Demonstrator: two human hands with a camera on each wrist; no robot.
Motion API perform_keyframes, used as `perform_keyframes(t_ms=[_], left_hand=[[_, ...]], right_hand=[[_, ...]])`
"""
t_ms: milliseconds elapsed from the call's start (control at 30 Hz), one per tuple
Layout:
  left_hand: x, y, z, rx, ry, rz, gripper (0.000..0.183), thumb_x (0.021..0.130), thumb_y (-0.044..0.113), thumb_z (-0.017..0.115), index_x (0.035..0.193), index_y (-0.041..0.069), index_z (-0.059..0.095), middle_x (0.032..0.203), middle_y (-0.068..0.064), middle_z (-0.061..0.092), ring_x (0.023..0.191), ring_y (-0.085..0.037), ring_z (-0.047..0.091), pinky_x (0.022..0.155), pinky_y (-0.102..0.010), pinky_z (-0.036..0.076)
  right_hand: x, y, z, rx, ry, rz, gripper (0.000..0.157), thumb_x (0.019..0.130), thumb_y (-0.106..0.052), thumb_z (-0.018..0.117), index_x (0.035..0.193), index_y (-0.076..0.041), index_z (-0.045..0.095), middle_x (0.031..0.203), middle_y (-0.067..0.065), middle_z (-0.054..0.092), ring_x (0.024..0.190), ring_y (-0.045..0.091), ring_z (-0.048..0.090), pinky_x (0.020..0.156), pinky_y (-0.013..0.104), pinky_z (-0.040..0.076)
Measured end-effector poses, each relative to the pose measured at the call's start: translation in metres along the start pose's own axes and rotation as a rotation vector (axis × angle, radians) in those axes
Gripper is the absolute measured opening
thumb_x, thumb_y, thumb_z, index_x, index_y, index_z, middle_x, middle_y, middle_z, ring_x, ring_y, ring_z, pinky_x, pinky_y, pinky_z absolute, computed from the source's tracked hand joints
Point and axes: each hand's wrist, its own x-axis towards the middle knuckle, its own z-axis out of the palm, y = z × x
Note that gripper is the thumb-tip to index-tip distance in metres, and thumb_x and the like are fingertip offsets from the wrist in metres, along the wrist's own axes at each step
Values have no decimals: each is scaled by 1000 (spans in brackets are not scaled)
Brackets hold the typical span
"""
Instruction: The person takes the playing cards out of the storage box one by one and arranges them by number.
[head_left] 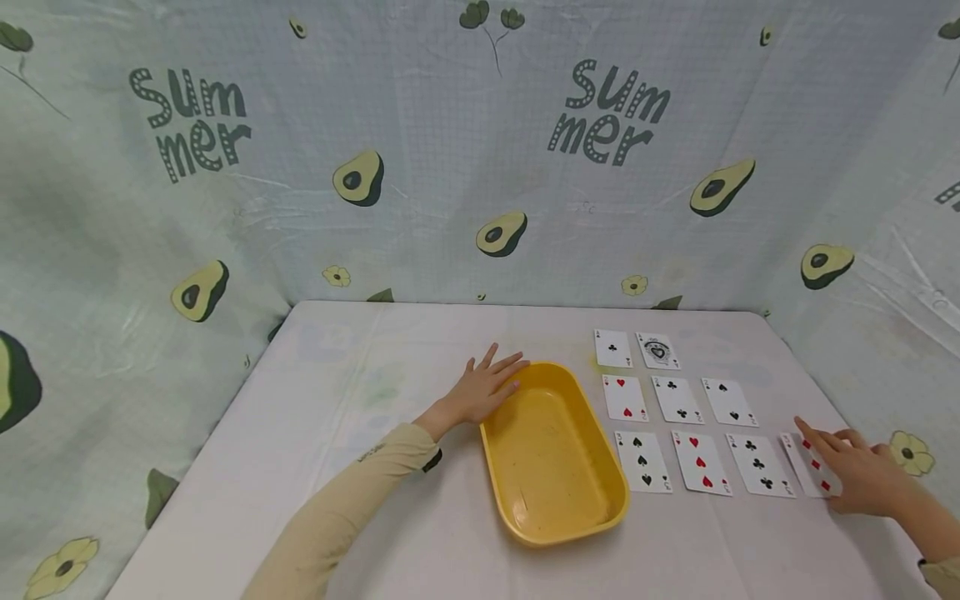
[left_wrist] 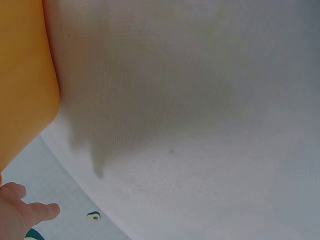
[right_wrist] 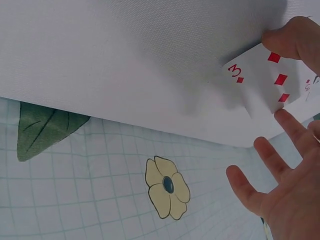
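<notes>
My right hand pinches a three of diamonds playing card by its edges, thumb on one side and a fingertip on the other. The card slants at the right end of the nearest row, beside the three of clubs. Further left in that row are the three of hearts and three of spades. With fingers spread, my left hand rests on the far left rim of a yellow plastic basin. The left wrist view catches the basin's outer wall and some fingers.
Behind the threes lie the two of hearts, two of clubs and two of spades. Farther back are an ace of clubs and ace of spades. Avocado-print cloth borders the white table.
</notes>
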Motion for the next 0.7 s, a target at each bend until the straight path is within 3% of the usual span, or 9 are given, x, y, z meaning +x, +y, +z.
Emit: perform_keyframes(t_ms=[267,400,700], left_hand=[[-1,0,0,1,-1,3,46,98,37,26,141,23,27,149,3,22,138,-35,5,101,-65,16],[-1,2,-1,-9,-5,16,46,98,36,27,141,21,28,149,2,23,138,-37,5,101,-65,16],[1,0,-1,-64,-12,5,44,98,32,27,141,20,29,149,0,21,138,-37,2,101,-65,16]], right_hand=[[1,-2,3,43,-15,18,131,50,-17,83,144,-16,-9,117,24,49,99,41,38,70,57,34],[3,-9,3,60,28,-12,127,52,-9,78,144,-17,-8,117,21,50,100,39,39,69,56,35],[18,-53,-20,102,124,-85,118,59,-10,77,145,-16,-5,123,21,46,105,39,36,77,61,33]])
